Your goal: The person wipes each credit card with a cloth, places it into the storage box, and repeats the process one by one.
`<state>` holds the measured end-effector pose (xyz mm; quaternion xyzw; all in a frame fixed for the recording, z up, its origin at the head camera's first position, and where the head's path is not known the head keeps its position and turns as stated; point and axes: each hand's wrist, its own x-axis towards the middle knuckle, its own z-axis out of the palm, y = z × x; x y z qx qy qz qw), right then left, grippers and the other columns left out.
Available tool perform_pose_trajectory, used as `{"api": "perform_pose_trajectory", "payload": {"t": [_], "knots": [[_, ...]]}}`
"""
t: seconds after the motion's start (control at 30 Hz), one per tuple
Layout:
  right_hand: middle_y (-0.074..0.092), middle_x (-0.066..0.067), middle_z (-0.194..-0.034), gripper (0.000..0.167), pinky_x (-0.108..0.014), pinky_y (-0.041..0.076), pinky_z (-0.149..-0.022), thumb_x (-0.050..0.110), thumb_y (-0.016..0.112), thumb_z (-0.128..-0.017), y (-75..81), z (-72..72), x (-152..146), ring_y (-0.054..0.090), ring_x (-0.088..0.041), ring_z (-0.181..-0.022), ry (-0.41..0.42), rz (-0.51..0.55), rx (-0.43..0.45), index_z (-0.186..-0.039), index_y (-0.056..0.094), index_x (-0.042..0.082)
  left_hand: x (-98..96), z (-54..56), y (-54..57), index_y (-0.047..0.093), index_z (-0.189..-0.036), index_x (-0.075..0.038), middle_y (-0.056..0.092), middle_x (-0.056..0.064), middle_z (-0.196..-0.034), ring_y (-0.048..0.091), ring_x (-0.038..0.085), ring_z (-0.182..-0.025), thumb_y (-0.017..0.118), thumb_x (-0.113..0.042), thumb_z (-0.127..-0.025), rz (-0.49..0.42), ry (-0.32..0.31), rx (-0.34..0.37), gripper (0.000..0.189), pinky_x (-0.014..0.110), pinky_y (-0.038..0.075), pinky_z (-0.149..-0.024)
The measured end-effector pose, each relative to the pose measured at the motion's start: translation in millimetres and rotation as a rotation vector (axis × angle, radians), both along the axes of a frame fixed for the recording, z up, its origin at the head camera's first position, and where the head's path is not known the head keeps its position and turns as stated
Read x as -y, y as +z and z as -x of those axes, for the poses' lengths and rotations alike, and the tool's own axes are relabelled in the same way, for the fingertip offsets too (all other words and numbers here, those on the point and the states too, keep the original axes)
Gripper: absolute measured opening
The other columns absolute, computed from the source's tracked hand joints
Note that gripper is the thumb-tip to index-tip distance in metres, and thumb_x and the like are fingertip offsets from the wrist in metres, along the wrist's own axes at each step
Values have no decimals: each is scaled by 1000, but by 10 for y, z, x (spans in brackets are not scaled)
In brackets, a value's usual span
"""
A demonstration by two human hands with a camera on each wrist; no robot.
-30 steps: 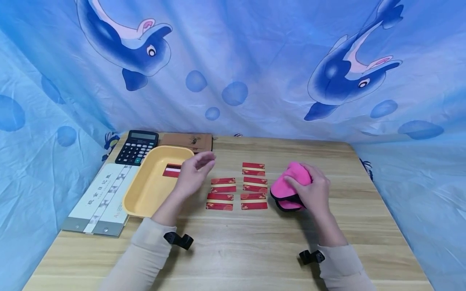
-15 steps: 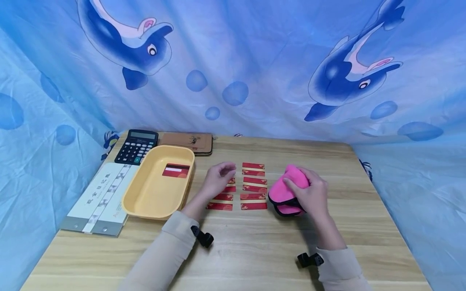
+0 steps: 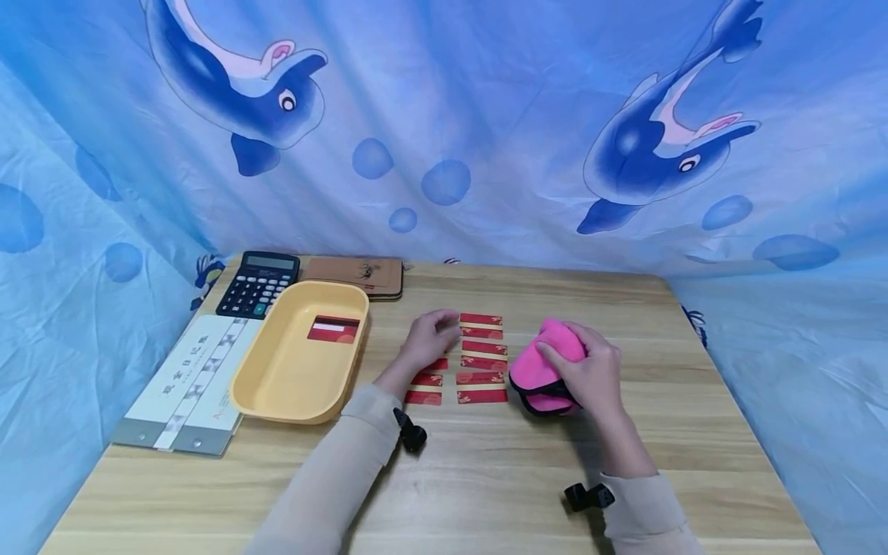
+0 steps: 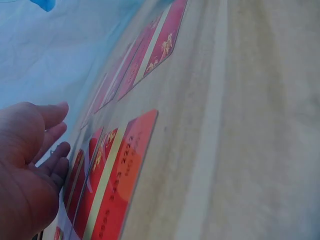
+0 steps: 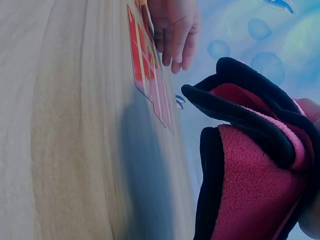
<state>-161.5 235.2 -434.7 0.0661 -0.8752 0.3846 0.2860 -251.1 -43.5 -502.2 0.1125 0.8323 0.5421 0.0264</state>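
Observation:
A folded pink fleece cloth with black edging is gripped by my right hand, thumb on top, at the right of the cards. In the right wrist view its folds hang above the tabletop. My left hand hovers over the left column of red cards, partly covering them, with nothing visible in its fingers. Beside it lies a column of three red cards, each with a pale stripe. The left wrist view has the loosely bent left fingers next to a red card bearing embossed numbers.
A yellow tray at the left holds one red card. Left of the tray lie a white binder and a black calculator. A brown notebook rests behind it. Printed blue curtains surround the wooden table.
My left hand has moved right from the tray's edge to over the left card column, uncovering the card in the tray. The right hand keeps the cloth nearly in place.

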Motion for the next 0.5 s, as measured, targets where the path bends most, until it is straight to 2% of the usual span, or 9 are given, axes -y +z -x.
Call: {"api": "perform_pose_trajectory", "payload": {"t": [0.23, 0.37, 0.5], "knots": [[75, -15, -108, 50, -31, 55, -66, 23, 93, -74, 21, 6, -6, 72, -31, -89, -1, 3, 20, -116, 75, 2, -26, 143, -14, 56, -144, -12, 59, 10, -141, 52, 27, -133, 71, -18, -97, 80, -49, -3, 50, 43, 43, -112], [75, -15, -108, 50, -28, 54, -66, 24, 93, -74, 15, 6, -6, 72, -30, -90, 0, 13, 38, -116, 75, 3, -42, 208, -6, 52, -148, -12, 57, 8, -145, 49, 27, -137, 72, -19, -96, 108, -69, 19, 56, 43, 40, -115], [75, -15, -108, 50, -33, 54, -65, 25, 92, -76, -19, -1, 3, 71, -29, -88, 3, 11, 72, -117, 74, 3, -69, 239, 3, 48, -151, -12, 55, 6, -148, 45, 24, -141, 74, -17, -94, 132, -89, 42, 63, 40, 39, -116]]}}
